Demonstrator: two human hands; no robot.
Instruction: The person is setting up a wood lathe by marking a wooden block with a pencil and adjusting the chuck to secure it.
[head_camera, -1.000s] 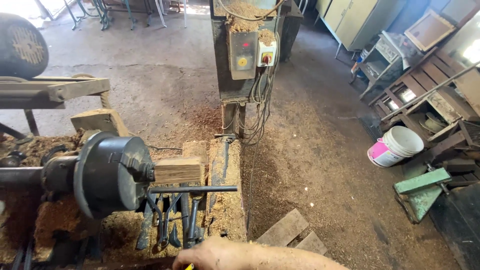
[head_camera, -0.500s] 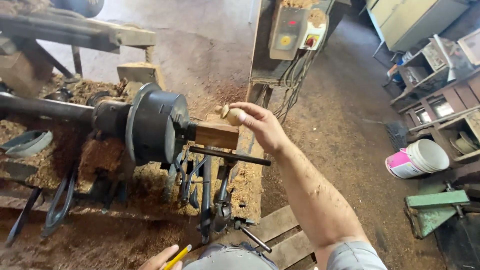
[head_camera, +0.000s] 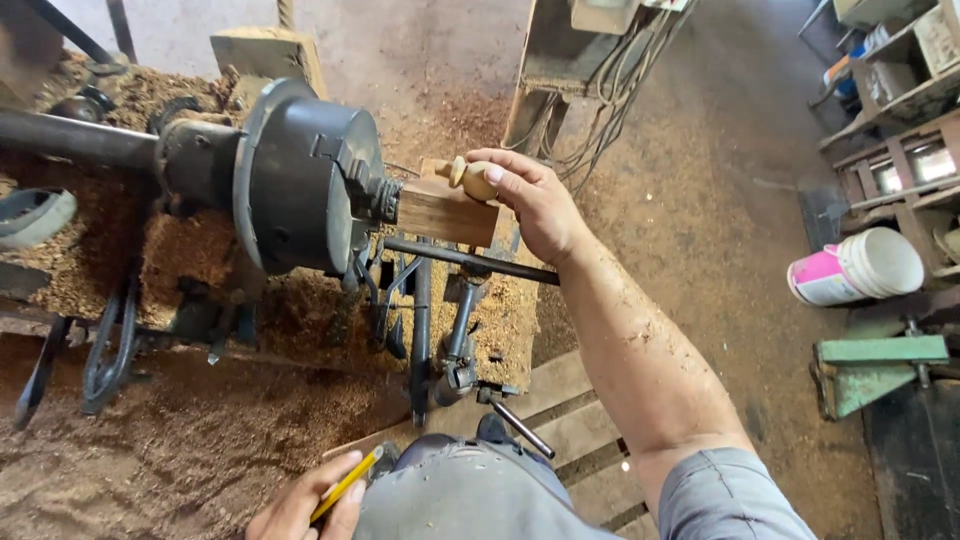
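My right hand (head_camera: 528, 198) reaches out over the lathe and holds a small turned wooden piece (head_camera: 468, 177) against the top of a square wooden block (head_camera: 446, 212). That block is clamped in the dark round lathe chuck (head_camera: 300, 180). A black tool rest bar (head_camera: 465, 260) runs just under the block. My left hand (head_camera: 305, 508) stays low near my lap, closed on a yellow pencil (head_camera: 347, 482).
Sawdust (head_camera: 190, 430) covers the lathe bed and the floor. A white and pink bucket (head_camera: 858, 270) lies on its side at the right, next to a green metal stand (head_camera: 868, 365) and wooden shelves (head_camera: 905, 150). A wooden pallet (head_camera: 560, 415) lies underfoot.
The view has drawn closer to the lathe. My right hand has settled the small wooden piece onto the clamped block. My left hand with the pencil shows more fully.
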